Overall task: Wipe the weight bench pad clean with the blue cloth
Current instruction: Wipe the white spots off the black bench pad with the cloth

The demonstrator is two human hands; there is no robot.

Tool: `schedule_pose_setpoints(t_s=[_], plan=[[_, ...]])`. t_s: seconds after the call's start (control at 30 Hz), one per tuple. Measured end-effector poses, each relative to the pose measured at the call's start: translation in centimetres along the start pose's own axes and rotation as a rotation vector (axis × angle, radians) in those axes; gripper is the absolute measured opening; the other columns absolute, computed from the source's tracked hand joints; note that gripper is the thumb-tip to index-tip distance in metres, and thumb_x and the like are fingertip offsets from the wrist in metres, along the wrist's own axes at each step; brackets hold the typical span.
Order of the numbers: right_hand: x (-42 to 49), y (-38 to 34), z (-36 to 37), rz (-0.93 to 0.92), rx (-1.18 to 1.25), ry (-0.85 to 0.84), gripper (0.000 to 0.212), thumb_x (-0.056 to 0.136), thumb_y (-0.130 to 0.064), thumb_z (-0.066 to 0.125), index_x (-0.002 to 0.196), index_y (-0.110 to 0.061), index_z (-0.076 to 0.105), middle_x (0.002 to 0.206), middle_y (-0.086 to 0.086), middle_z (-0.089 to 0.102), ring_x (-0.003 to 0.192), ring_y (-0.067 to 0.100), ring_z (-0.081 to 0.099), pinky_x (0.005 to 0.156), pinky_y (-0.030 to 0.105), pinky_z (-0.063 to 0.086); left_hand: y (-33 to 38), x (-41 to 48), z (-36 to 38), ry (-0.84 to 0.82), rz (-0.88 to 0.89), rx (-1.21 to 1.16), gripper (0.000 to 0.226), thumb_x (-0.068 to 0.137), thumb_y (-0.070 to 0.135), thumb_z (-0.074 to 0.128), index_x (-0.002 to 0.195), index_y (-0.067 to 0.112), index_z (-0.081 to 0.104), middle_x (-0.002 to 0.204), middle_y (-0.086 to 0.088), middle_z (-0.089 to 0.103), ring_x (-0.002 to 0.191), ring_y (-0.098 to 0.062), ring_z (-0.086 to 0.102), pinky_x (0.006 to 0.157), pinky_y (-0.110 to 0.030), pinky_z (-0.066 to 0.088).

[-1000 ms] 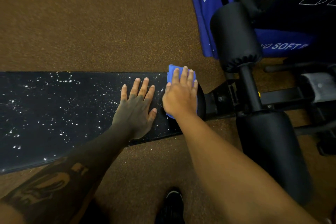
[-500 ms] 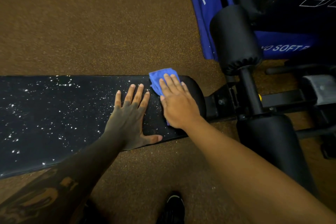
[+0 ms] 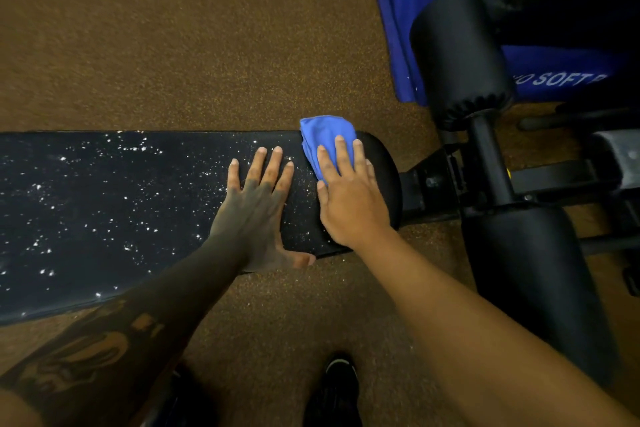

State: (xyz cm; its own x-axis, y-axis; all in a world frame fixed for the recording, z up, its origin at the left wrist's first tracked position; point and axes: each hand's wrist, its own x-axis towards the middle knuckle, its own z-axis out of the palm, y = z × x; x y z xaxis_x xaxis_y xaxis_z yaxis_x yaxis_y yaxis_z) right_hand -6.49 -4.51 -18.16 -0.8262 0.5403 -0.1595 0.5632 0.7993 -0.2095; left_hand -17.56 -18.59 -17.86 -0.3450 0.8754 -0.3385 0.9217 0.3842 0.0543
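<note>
The black weight bench pad (image 3: 104, 211) runs from the left edge to a rounded right end and is speckled with white specks, densest on its left and middle. My right hand (image 3: 349, 198) lies flat on the blue cloth (image 3: 323, 137) at the pad's right end, pressing it down; the cloth sticks out past the fingertips at the far edge. My left hand (image 3: 258, 208) rests flat on the pad just left of the cloth, fingers spread, holding nothing.
Two black foam rollers (image 3: 457, 59) (image 3: 533, 288) on a black metal frame (image 3: 485, 166) stand right of the pad. A blue and black soft box (image 3: 561, 73) sits behind them. Brown speckled floor (image 3: 207, 28) surrounds the bench. My dark shoe (image 3: 337, 388) shows below.
My right hand slid the cloth leftward along the pad's end, then back a little toward the far edge. My left hand shifted slightly left and toward the near edge.
</note>
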Motion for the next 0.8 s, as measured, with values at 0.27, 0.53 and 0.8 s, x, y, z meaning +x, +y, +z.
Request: schedule_pose_setpoints(t_s=[0.27,0.53,0.8], plan=[[-6.5,-1.6,1.3,0.161,0.021,0.007,0.059,0.099,-0.034,0.025,0.152,-0.021,0.001,0.161,0.008,-0.007,0.146,0.030,-0.015,0.120,0.048,0.009,0.0,0.2,0.1,-0.001,-0.004,0.019,0.155,0.046,0.109,0.022,0.156,0.007,-0.018,0.165,-0.018,-0.024,0.154,-0.036,-0.019,0.123,-0.064,0.001],[-8.3,1.8,2.5,0.252,0.082,0.119,0.054,0.098,-0.031,0.023,0.150,-0.017,0.014,0.161,0.006,0.001,0.148,0.027,-0.008,0.117,0.051,0.020,-0.3,0.2,0.0,-0.013,0.013,0.002,0.162,0.039,0.110,0.029,0.156,0.008,-0.016,0.166,-0.017,-0.022,0.154,-0.036,-0.019,0.123,-0.065,0.001],[-9.4,1.2,4.4,0.422,0.187,0.232,0.052,0.100,-0.029,0.021,0.148,-0.013,0.015,0.161,0.006,0.003,0.148,0.026,-0.007,0.118,0.050,0.018,-0.2,0.3,0.1,-0.013,0.007,0.016,0.162,0.039,0.110,0.031,0.157,0.008,-0.014,0.166,-0.017,-0.022,0.154,-0.036,-0.019,0.123,-0.065,0.002]])
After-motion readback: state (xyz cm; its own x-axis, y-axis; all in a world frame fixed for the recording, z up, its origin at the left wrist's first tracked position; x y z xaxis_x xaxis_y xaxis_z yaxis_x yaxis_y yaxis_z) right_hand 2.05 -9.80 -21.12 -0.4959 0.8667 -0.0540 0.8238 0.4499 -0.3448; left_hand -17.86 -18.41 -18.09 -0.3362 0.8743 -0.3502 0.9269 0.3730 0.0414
